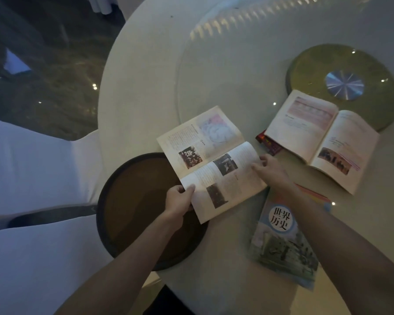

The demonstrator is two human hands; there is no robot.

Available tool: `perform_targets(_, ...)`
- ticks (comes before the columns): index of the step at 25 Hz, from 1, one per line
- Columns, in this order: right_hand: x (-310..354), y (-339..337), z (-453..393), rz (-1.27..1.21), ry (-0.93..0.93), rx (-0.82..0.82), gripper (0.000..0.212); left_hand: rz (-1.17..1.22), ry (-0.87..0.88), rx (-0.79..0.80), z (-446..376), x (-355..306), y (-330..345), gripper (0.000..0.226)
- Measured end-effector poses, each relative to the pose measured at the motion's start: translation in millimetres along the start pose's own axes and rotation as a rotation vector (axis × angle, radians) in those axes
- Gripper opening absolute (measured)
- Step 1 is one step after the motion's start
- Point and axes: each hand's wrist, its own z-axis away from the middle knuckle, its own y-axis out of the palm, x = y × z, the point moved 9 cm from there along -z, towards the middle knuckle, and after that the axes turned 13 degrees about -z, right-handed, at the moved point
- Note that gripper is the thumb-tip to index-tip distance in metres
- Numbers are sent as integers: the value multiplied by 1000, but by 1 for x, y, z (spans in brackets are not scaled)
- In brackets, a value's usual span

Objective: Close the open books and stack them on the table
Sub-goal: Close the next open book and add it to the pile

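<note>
An open book with pictures and text lies at the table's middle, partly over a dark round tray. My left hand grips its near left corner, thumb on the page. My right hand pinches the right edge of its near page. A second open book lies to the right, resting on a red closed book. A closed book with a blue-green cover lies near me, under my right forearm.
The round white table carries a glass turntable with a gold hub at the back right. A dark round tray sits at the near left. White-covered chairs stand left of the table.
</note>
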Motion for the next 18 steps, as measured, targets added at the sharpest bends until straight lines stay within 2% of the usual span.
perform_targets(3, -1, -14, -10, -169, 34, 5, 34, 139, -38, 0, -5, -5, -15, 17)
perform_targets(6, 13, -22, -13, -465, 77, 33, 27, 281, -41, 17, -11, -15, -34, 39)
perform_targets(9, 32, -10, -21, -709, 108, 81, 12, 316, -36, 57, -18, -30, -42, 30)
perform_targets(12, 53, 7, -32, -935, 112, 112, 21, 369, -37, 66, -30, -39, -51, 30)
perform_targets(15, 64, 27, -48, -955, 112, 185, 48, 326, -27, 60, -43, -46, -56, 32)
perform_targets(16, 66, 33, -51, -922, 114, 191, 50, 266, -31, 21, -47, -47, -60, 33)
perform_targets(18, 65, 45, -55, -777, 94, 190, 40, 111, -25, -74, -56, -47, -66, 32)
